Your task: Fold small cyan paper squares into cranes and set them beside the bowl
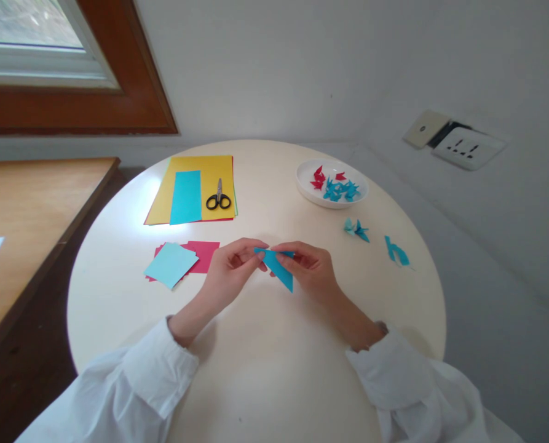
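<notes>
Head view: white sleeves [161,366] filled the lower left and lower right of the frame, over the near part of a round white bench [274,375]. From them the left hand [228,271] and the right hand [315,271] reached to the centre, where a blue folded paper [283,274] was held above the bench, its pointed end slanting down. Each hand's grip was closed on it, thumb against fingers, the left at its left end, the right along its upper right edge.

Left of centre, a pale blue square [170,264] lay over pink sheets [205,255]. Right of centre lay a curled blue scrap [396,251], and a little farther off, small blue folded figures [357,229].

Beyond, at upper right of centre, a white dish [304,187] held red folded pieces [318,178] and blue folded pieces [341,189]. At upper left of centre, a blue strip [185,197] and black-handled scissors [219,195] rested side by side, apart, on a yellow sheet [214,166]. Behind stood a pale wall [265,74], with a wood-framed window [131,67] at upper left.
</notes>
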Demonstrator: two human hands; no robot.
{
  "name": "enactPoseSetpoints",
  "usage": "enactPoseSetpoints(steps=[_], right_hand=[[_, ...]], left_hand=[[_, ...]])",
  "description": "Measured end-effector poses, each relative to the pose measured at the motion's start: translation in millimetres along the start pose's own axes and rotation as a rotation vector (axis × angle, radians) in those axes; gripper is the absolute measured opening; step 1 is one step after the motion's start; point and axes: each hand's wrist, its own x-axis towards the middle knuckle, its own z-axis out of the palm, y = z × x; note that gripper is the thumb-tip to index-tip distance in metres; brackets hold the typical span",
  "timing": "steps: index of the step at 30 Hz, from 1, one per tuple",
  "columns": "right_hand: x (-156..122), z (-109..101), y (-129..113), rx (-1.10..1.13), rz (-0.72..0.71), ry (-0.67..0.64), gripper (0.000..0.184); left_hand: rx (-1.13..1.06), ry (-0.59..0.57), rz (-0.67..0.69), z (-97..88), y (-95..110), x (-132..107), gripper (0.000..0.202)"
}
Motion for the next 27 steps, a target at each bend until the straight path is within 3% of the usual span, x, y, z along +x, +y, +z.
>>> enactPoseSetpoints(steps=[13, 27], right_hand=[[-0.5, -0.3, -3.6, 0.029, -0.056, 0.0, 0.005], [-4.6, -0.7, -1.1, -0.106, -0.168, -0.037, 0.009]], left_hand=[[-0.038, -0.009, 0.135, -0.3, 1.5, -3.2, 0.008], [0.061, 0.045, 0.11, 1.1, 1.4, -7.1, 0.012]])
